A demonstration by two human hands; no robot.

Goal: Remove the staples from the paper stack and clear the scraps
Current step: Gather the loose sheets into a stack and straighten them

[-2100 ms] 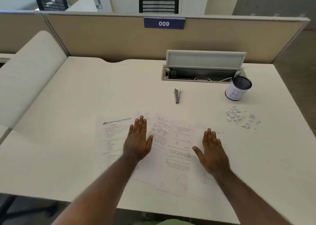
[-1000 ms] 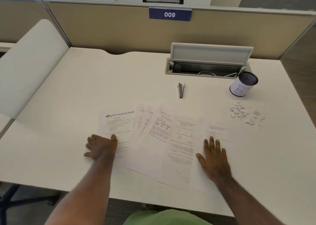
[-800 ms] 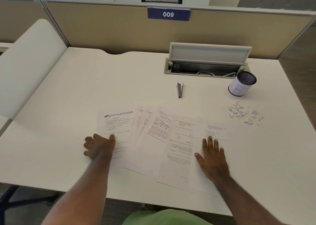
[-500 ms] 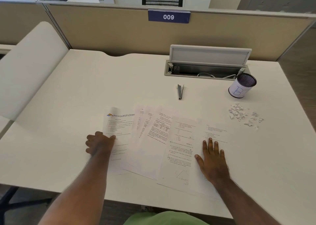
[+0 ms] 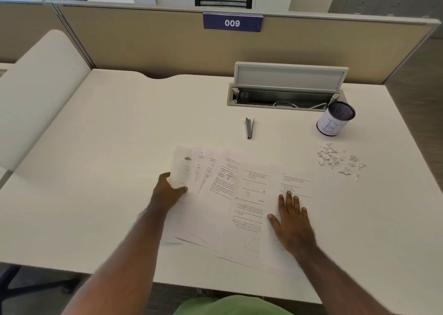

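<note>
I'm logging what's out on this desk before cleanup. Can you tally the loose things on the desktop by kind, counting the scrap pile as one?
Fanned printed sheets: 6 can be told apart, possibly more hidden under the overlap
Staple remover: 1
Mesh cup marked with a B: 1
Pile of paper scraps: 1
Total: 9

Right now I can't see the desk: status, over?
Left hand gripping leftmost sheet; right hand flat on fanned papers. Scraps uncleared beside cup. Nothing blocking.
</note>
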